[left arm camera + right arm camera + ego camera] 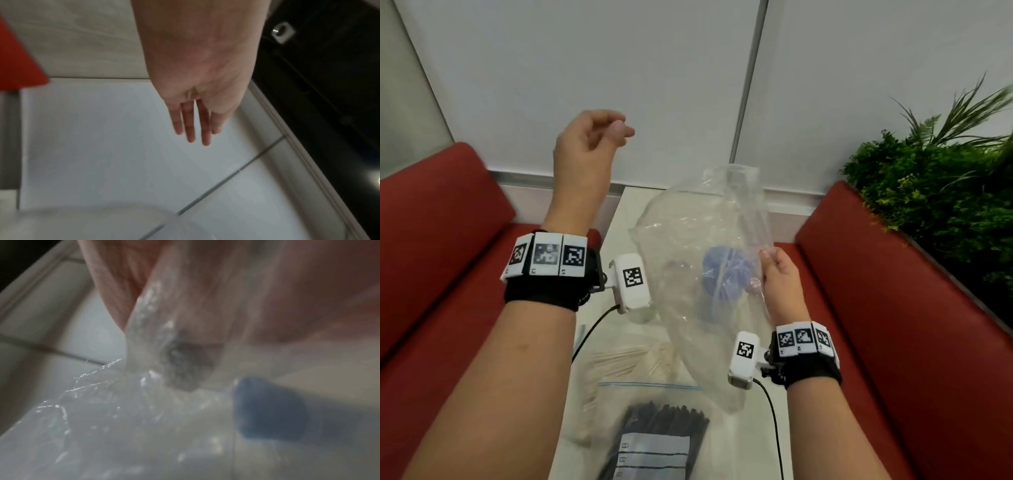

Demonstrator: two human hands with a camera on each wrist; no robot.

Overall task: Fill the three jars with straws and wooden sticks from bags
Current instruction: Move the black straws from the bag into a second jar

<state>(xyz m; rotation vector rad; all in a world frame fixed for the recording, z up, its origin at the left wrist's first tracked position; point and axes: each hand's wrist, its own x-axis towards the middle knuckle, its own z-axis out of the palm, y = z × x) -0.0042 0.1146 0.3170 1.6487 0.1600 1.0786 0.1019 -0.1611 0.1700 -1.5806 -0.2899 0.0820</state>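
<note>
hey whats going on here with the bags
A person stands over a white table between red seats. Their right hand holds up a large clear plastic bag, which looks empty; something blue shows through it. The left hand is raised in the air, holding nothing. A zip bag of black straws and a bag of wooden sticks lie on the table, unopened as far as can be seen.

The left hand (pixel 589 144) is raised toward eleven o'clock, wrist bent, fingers (pixel 190 123) loose and holding nothing. The right hand (pixel 780 277) sits lower, toward two o'clock, forearm angled inward, thumb and fingers seemingly pinched together, though its wrist view is blurred
</note>
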